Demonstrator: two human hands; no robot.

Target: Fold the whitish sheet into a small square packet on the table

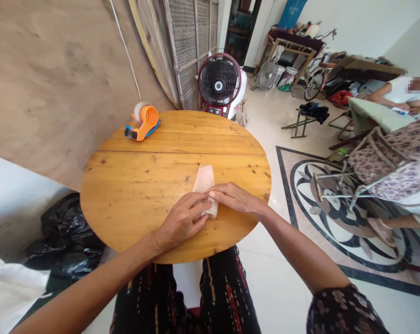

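Note:
A pale, folded strip of cloth or paper lies on the round wooden table, right of its middle. My left hand rests on the strip's near end with its fingers stretched flat. My right hand comes in from the right, fingers flat and together, fingertips pressing the same near end. The two hands' fingertips meet there. The near end of the strip is mostly hidden under the fingers.
An orange tape dispenser sits at the table's far left edge. A red fan stands behind the table. A black bag lies on the floor at left. Another person sits at far right near folding chairs.

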